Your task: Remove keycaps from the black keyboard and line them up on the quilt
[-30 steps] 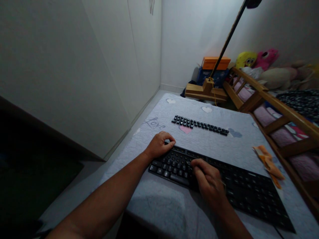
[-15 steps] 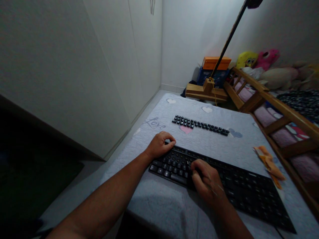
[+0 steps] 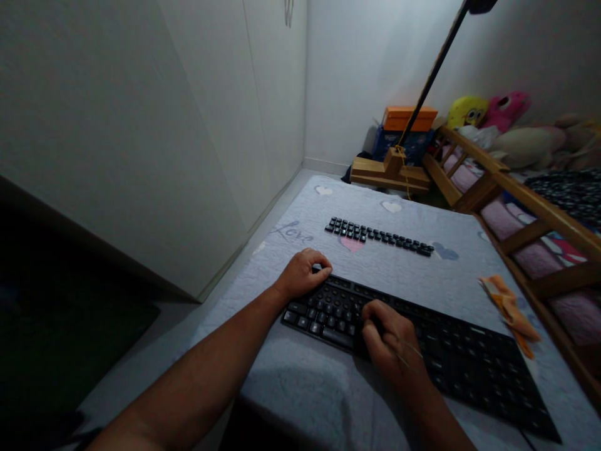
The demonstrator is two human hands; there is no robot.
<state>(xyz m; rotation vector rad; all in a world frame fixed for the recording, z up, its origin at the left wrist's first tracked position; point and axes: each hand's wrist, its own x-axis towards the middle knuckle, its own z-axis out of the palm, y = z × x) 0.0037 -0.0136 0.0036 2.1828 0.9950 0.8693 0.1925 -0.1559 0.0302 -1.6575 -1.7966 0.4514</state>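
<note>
A black keyboard (image 3: 483, 369) lies at a slant on the cloth-covered table. Bare key sockets show in its upper left rows, while keycaps sit on the lower rows. My left hand (image 3: 305, 274) is closed on the keyboard's far left corner, thumb on top and fingers over the back edge. Over the middle-left keys, my right hand (image 3: 390, 341) is curled with its fingertips pressed together. Whatever it may pinch is hidden by the fingers. Beyond the keyboard, several loose black keycaps (image 3: 357, 233) stand in rows on the cloth.
The pale cloth (image 3: 291, 369) has printed hearts and lettering. An orange cloth item (image 3: 509, 307) lies at the right. A wooden bed rail (image 3: 530, 216) runs along that side, and a white cabinet (image 3: 211, 125) is on the left. A wooden stand (image 3: 389, 169) is behind the table.
The view has shifted very slightly. Both hands keep nearly the same places on the keyboard, and the loose keycaps have not moved.
</note>
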